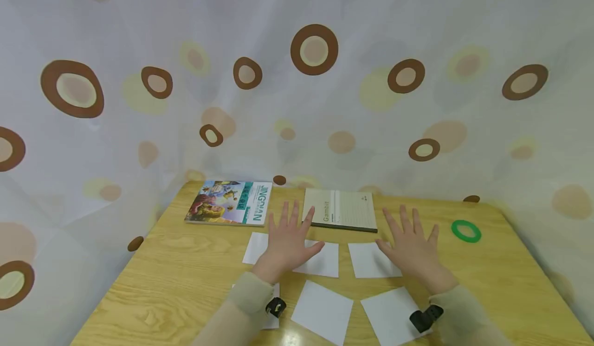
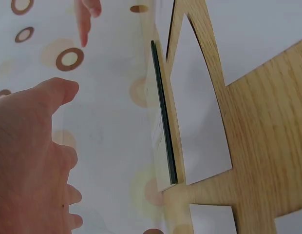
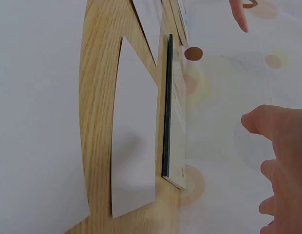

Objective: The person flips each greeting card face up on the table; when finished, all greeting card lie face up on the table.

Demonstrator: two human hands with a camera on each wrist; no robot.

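Observation:
Both hands hover over the table with fingers spread and nothing held. The left hand (image 1: 289, 243) is above two white paper pieces in the back row, partly covering the left one (image 1: 255, 248) and the middle one (image 1: 325, 258). Over the right back piece of paper (image 1: 371, 261) is the right hand (image 1: 414, 248), its thumb overlapping that sheet in the head view. Nearer the front lie more white pieces, one in the middle (image 1: 323, 312), one at right (image 1: 390, 315) and one mostly hidden by the left forearm (image 1: 273, 323). In both wrist views the fingers stand apart from the papers.
A picture book (image 1: 229, 203) lies at the back left of the wooden table (image 1: 153, 279). Beside it is a beige Gambit notebook (image 1: 343, 209) with a dark spine. A green ring (image 1: 466, 231) lies at the right. Patterned curtain (image 1: 297, 103) closes off the back and sides.

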